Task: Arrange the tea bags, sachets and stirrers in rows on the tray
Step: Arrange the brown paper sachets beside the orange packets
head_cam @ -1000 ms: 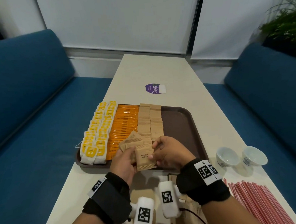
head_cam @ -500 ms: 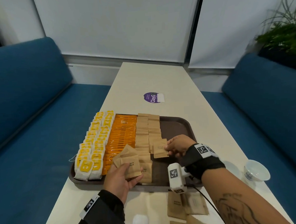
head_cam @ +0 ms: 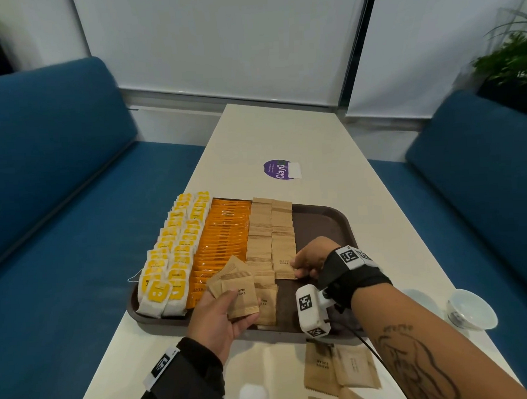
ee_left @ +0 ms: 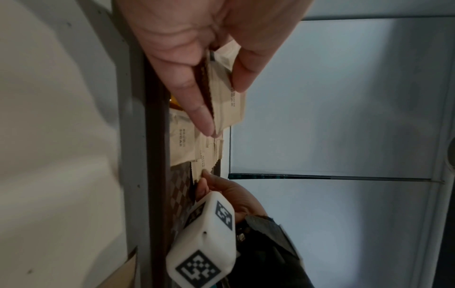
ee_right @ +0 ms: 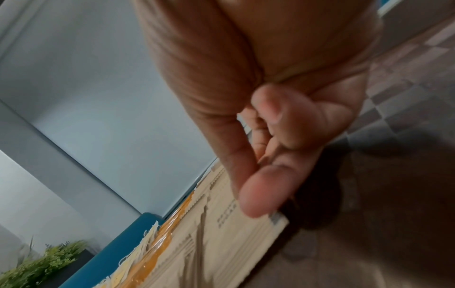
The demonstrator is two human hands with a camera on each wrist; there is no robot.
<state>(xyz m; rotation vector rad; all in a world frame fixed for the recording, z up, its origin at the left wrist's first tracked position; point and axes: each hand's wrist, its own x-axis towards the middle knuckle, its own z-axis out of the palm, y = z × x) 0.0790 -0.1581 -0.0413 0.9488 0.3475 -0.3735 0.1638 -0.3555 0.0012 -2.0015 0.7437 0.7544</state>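
A brown tray (head_cam: pixel 327 223) holds two rows of yellow tea bags (head_cam: pixel 179 249), a row of orange sachets (head_cam: pixel 224 241) and two rows of brown sugar sachets (head_cam: pixel 270 229). My left hand (head_cam: pixel 231 311) hovers over the tray's near edge and grips a fan of brown sugar sachets (head_cam: pixel 236 289) between thumb and fingers; the left wrist view shows that fan of sachets (ee_left: pixel 226 93) too. My right hand (head_cam: pixel 299 266) pinches the right edge of one brown sugar sachet (head_cam: pixel 284 268), which lies at the near end of the right-hand row. The right wrist view shows the thumb on that sachet (ee_right: pixel 246 233). No stirrers are in view.
Several loose brown sugar sachets (head_cam: pixel 335 366) lie on the white table in front of the tray. A small white cup (head_cam: pixel 471 310) stands at the right table edge. A purple sticker (head_cam: pixel 280 169) sits beyond the tray. Blue sofas flank the table.
My right hand left the fan with one sachet and carried it forward and right to the near end of the right row. The left hand kept the fan, shifting slightly left.
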